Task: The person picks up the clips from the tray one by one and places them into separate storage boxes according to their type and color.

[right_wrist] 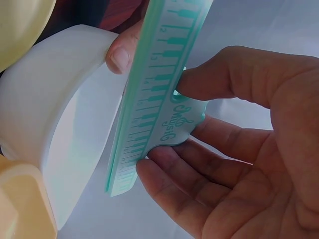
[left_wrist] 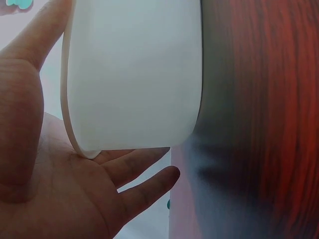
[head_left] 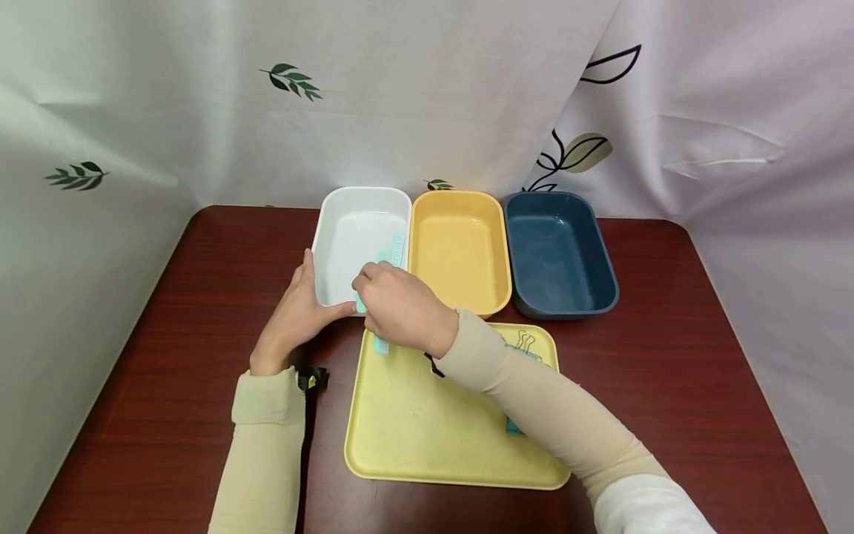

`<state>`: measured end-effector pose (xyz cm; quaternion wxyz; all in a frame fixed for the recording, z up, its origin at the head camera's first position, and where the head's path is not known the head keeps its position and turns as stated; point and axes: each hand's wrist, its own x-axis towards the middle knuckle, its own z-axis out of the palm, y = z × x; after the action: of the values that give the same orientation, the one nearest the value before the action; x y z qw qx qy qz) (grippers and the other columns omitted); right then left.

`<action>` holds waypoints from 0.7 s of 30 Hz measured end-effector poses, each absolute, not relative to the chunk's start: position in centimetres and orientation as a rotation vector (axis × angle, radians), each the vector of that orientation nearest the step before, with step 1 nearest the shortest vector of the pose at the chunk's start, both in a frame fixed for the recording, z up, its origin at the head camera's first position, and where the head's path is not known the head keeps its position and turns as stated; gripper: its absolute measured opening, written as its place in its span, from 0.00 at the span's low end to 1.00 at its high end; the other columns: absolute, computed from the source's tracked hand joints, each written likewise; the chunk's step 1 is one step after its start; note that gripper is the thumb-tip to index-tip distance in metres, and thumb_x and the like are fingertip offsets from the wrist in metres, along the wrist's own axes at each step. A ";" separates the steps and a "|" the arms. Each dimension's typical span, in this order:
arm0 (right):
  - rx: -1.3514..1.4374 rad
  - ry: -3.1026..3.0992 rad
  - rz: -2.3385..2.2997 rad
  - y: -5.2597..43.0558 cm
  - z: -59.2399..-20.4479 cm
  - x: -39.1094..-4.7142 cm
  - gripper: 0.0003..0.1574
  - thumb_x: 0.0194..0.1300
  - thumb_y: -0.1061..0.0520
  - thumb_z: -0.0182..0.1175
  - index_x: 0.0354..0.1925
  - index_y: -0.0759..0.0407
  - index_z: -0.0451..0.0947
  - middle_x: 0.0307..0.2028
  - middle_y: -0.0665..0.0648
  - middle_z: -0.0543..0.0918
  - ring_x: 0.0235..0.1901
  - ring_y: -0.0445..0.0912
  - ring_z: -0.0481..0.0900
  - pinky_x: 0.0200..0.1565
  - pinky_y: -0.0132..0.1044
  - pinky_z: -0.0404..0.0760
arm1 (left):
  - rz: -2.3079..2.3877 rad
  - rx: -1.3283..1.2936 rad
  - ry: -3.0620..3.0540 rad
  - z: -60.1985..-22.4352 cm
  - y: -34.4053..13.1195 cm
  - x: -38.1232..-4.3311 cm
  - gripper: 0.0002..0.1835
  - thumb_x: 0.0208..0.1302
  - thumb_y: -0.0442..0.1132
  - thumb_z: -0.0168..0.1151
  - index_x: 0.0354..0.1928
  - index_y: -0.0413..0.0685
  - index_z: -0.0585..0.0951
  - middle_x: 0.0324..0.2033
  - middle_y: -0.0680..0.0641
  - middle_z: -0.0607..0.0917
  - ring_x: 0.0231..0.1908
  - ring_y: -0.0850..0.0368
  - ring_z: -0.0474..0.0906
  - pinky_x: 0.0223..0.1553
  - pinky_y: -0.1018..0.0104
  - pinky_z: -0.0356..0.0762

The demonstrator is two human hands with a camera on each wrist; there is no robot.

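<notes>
A mint-green ruler (right_wrist: 159, 94) with a piano-key pattern and a wavy-edged handle is pinched between the thumb and fingers of my right hand (head_left: 403, 304). In the head view, one end of the ruler (head_left: 397, 250) reaches over the white bin (head_left: 363, 194), the other over the yellow tray (head_left: 427, 415); the hand hides its middle. My left hand (head_left: 293, 315) rests around the bin's near left corner. Its thumb (left_wrist: 42, 30) lies along the front rim and its straight fingers (left_wrist: 144, 191) extend past the bin's side.
Right of the white bin stand a yellow bin (head_left: 460, 252) and a dark blue bin (head_left: 560, 256), side by side. On the tray, a binder clip with wire handles (head_left: 525, 341) and a teal piece (head_left: 513, 426) are partly covered by my right forearm. Fabric hangs behind the dark red table (head_left: 180, 348).
</notes>
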<state>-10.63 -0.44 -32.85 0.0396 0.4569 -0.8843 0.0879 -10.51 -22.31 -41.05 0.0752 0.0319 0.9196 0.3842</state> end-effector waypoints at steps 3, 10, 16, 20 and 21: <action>1.390 -2.729 0.279 -0.6 -32.7 -10.9 0.14 0.62 0.63 0.61 0.46 0.65 0.84 0.44 0.58 0.84 0.41 0.50 0.79 0.49 0.36 0.78 | 1.149 0.099 2.765 -41.1 -22.3 -10.6 0.71 0.57 0.64 0.71 0.78 0.44 0.27 0.78 0.35 0.41 0.74 0.36 0.51 0.68 0.38 0.59; 1.346 -2.786 0.318 -1.0 -32.3 -11.5 0.17 0.66 0.59 0.64 0.51 0.66 0.83 0.49 0.59 0.83 0.43 0.51 0.79 0.49 0.35 0.79 | 1.142 0.095 2.757 -41.0 -22.3 -10.5 0.72 0.55 0.66 0.71 0.78 0.45 0.27 0.78 0.36 0.40 0.75 0.38 0.49 0.69 0.38 0.57; 1.321 -2.830 0.345 -1.5 -31.9 -12.2 0.21 0.66 0.55 0.67 0.53 0.66 0.82 0.50 0.59 0.83 0.45 0.50 0.78 0.51 0.34 0.78 | 1.113 0.107 2.773 -41.0 -22.3 -10.5 0.73 0.54 0.68 0.71 0.78 0.45 0.26 0.78 0.35 0.41 0.75 0.37 0.48 0.69 0.39 0.57; 1.303 -2.851 0.356 -1.7 -31.8 -12.6 0.20 0.64 0.60 0.64 0.54 0.66 0.82 0.51 0.59 0.82 0.47 0.50 0.78 0.53 0.35 0.78 | 1.116 0.109 2.773 -41.1 -22.3 -10.6 0.73 0.54 0.67 0.71 0.78 0.45 0.26 0.78 0.35 0.42 0.75 0.38 0.49 0.69 0.39 0.57; 1.299 -2.853 0.359 -1.7 -31.8 -12.7 0.21 0.63 0.62 0.63 0.54 0.66 0.82 0.51 0.59 0.82 0.47 0.51 0.78 0.53 0.35 0.78 | 1.121 0.111 2.773 -41.1 -22.3 -10.6 0.73 0.54 0.67 0.71 0.78 0.45 0.26 0.78 0.35 0.41 0.75 0.38 0.49 0.69 0.39 0.57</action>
<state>-12.67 -1.73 -31.79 -0.0068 0.4116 -0.9042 0.1138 -10.57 -22.30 -41.07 0.0744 0.0370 0.9239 0.3736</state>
